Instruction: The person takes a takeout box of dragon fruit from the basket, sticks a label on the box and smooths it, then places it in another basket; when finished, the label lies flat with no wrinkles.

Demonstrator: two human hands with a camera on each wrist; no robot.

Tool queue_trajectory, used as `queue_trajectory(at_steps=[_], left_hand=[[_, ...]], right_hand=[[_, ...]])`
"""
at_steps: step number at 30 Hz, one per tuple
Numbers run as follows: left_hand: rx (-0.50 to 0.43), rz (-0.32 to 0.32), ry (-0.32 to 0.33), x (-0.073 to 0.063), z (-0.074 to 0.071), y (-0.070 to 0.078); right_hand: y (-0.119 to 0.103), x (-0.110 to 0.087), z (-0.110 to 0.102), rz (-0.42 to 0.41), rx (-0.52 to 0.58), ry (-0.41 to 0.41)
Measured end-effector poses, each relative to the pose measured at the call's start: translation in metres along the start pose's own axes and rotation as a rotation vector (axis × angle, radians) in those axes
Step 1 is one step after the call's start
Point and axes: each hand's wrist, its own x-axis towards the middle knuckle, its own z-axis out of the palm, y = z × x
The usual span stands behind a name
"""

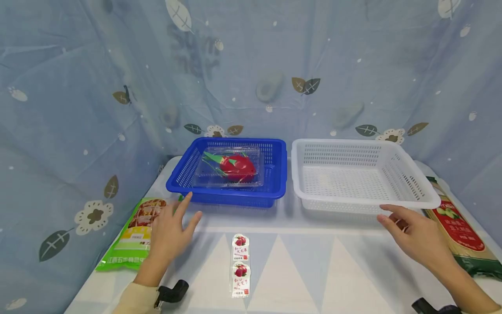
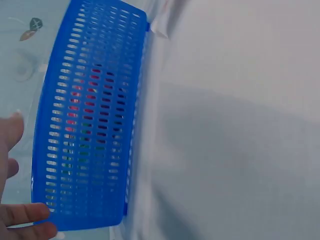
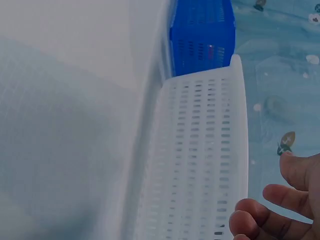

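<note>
A clear plastic clamshell box [image 1: 201, 176] with a red dragon fruit [image 1: 239, 168] inside sits in the blue basket [image 1: 231, 199]. My left hand [image 1: 170, 231] is near the basket's front left corner, fingers spread and holding nothing. It partly covers a green food packet [image 1: 125, 250]. In the left wrist view the fingertips show beside the blue basket's wall [image 2: 90, 200]. My right hand [image 1: 419, 235] hovers at the front right of the white basket [image 1: 353, 203], fingers loosely bent around nothing. Its fingertips overlap that basket's rim [image 3: 241, 130] in the right wrist view.
Two dragon fruit labels on a strip [image 1: 241, 266] lie on the table [image 1: 298, 261] between my hands. A long red and green packet [image 1: 462, 231] lies at the right, partly behind my right hand. A patterned blue curtain [image 1: 243, 65] stands behind the baskets and along both sides.
</note>
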Motion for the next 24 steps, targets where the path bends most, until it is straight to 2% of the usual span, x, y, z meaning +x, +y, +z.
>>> queue_trajectory(at_steps=[3,8,11,13,19,24], left_hand=[[-0.232,-0.092,-0.05,0.007,0.001,0.002],[-0.546,-0.282,-0.141,0.027,0.004,0.005],[-0.709,-0.398,-0.184,0.04,0.005,0.009],[-0.8,-0.448,-0.196,0.047,0.007,0.01],[-0.921,-0.514,-0.164,0.058,0.016,0.011],[-0.943,-0.517,-0.146,0.063,0.023,0.011]], right_hand=[[-0.008,-0.002,0.003,-0.013,0.058,-0.014],[-0.02,-0.005,0.008,-0.032,0.1,-0.043],[-0.025,-0.007,0.011,-0.039,0.117,-0.052],[-0.028,-0.008,0.014,-0.04,0.133,-0.062],[-0.034,-0.012,0.021,-0.042,0.168,-0.086],[-0.038,-0.012,0.024,-0.027,0.191,-0.116]])
